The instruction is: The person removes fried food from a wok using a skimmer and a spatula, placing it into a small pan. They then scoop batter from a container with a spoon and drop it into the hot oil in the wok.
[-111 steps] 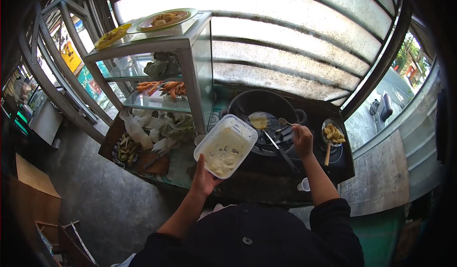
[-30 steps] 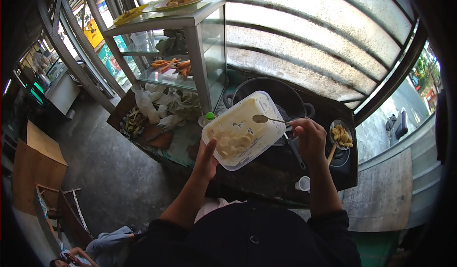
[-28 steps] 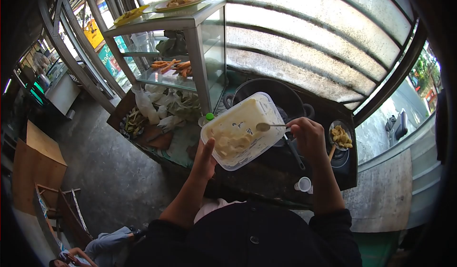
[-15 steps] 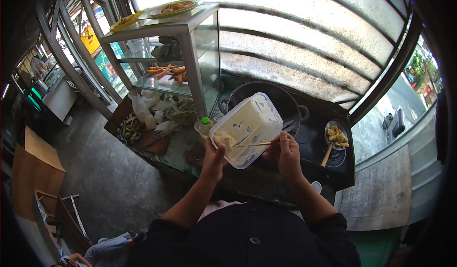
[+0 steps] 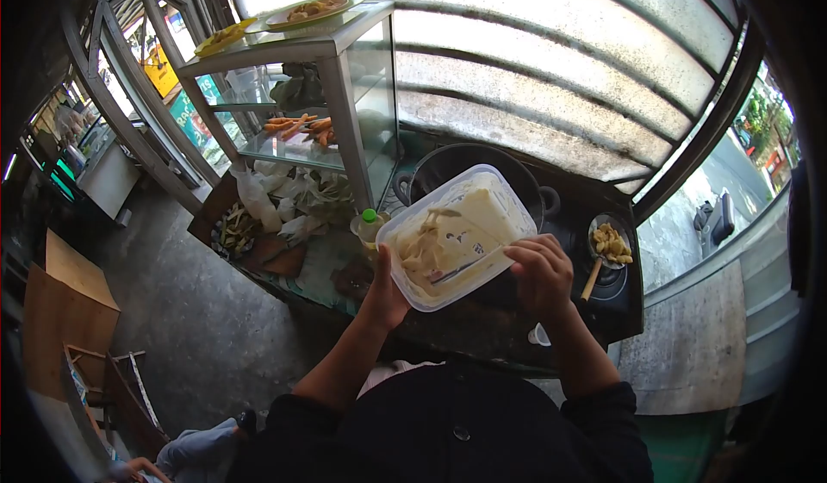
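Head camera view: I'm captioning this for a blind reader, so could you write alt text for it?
A person's left hand holds a clear rectangular plastic tub of pale batter tilted over a dark stall counter, while the right hand works a metal spoon inside it. Behind the tub sits a black wok; left of it stands a glass display case with carrots.

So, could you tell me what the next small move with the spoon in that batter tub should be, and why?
Probably draw the spoon toward the near corner to load it. The left hand tilts the plastic tub, the right hand has the spoon inside it, batter is smeared thin across the bottom, and the dark wok lies just behind.
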Available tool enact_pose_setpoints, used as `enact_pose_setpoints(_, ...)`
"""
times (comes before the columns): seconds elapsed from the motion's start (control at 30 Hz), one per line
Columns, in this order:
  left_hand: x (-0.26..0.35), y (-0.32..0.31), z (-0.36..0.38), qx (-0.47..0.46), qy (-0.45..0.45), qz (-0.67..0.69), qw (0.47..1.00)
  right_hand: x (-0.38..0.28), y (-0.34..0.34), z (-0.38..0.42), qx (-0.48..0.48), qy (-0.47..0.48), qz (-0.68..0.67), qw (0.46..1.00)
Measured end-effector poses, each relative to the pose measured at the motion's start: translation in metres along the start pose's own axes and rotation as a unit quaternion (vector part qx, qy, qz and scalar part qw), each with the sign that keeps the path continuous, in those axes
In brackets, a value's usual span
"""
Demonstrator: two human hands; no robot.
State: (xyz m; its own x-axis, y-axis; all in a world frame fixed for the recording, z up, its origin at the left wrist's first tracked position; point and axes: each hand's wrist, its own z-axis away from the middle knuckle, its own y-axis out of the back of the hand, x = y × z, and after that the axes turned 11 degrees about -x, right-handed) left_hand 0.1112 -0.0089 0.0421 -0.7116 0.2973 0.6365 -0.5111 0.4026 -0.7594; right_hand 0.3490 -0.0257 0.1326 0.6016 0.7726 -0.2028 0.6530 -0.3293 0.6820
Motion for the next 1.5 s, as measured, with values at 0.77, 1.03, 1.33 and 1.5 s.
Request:
enact_pose_setpoints(0.77,0.012,0.013,0.011,0.007,-0.025,-0.158,0.987,0.000,0.033,0.007,-0.133,-0.028,-0.063,0.989)
enact_pose_setpoints(1.03,-0.003,0.005,-0.001,0.007,-0.060,-0.160,0.985,-0.028,-0.004,0.024,-0.100,-0.217,-0.221,0.946)
enact_pose_setpoints(1.33,-0.006,0.015,0.000,0.022,-0.031,-0.065,0.997,-0.005,-0.003,0.039,0.024,-0.262,-0.327,0.908)
enact_pose_setpoints(1.5,-0.004,0.013,0.001,0.022,-0.024,-0.054,0.998,-0.003,-0.001,0.040,0.053,-0.275,-0.303,0.911)
